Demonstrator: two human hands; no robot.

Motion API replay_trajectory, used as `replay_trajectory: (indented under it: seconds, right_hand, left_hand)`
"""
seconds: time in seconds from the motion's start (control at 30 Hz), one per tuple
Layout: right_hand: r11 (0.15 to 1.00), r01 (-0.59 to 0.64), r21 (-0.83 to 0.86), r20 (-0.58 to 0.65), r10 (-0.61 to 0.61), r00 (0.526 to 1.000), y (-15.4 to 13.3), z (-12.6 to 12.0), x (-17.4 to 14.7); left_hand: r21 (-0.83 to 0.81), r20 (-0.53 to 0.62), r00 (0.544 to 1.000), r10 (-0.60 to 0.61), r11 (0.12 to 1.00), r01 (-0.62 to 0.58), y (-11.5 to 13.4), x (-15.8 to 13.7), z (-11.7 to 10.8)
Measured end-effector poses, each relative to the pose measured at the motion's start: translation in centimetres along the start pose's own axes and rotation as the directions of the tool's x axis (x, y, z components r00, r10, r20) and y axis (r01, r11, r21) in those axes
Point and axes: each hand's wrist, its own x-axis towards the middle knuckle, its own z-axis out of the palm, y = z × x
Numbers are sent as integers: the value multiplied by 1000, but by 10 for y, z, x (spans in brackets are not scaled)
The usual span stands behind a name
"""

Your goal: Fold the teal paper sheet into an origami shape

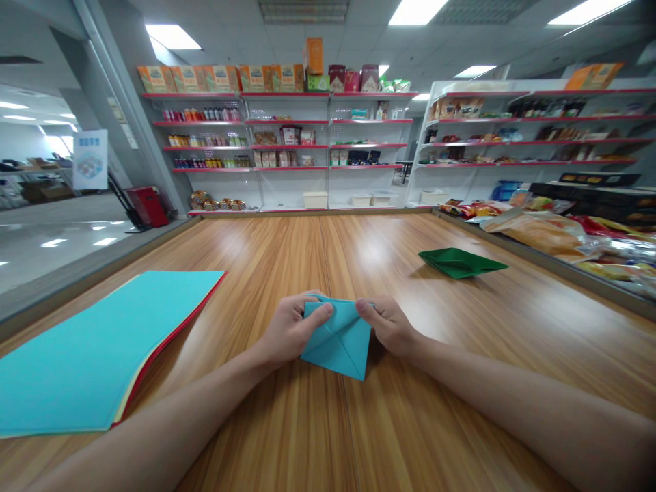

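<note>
The left hand (291,328) and right hand (393,326) pinch the folded blue paper (338,345) between them — uneven pulling could tear its top edge.

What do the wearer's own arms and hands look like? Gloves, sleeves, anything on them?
Left hand and right hand are ungloved. Left forearm and right forearm are bare: no sleeve, watch, band or cable shows. Some fingers are hidden, so rings can't be ruled out.
</note>
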Motion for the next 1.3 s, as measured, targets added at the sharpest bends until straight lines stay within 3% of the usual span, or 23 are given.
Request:
replay_trajectory:
  seconds: [0.17,0.4,0.5,0.6,0.73,0.8,1.0,1.3]
  right_hand:
    - [999,14,-29,-85,-16,996,0,0,2]
    - [1000,20,-6,-86,-20,996,4,0,1]
    - [1000,2,-2,-142,-2,990,5,0,1]
    - [989,-61,136,-196,87,977,6,2,3]
    - [907,-179,381,-136,246,960,8,-1,8]
    - [888,-186,420,-132,263,956,8,-3,9]
    - [956,-48,291,-103,81,991,6,-6,4]
    - [991,-26,134,-77,37,996,1,-6,1]
  left_hand:
    - [-6,-10,999,-31,999,31,-3,1,0]
    - [-17,-31,996,-78,997,78,-7,2,0]
    - [-25,-40,996,-80,997,79,-8,3,0]
    - [-39,-34,995,-89,995,87,-9,3,0]
    - [-64,-54,994,-97,994,94,-13,3,-1]
    - [-70,-59,993,-100,993,96,-15,3,-2]
    - [-61,-80,990,-117,992,112,-17,4,-3]
    - [-161,-43,976,-213,966,203,-21,4,-6]
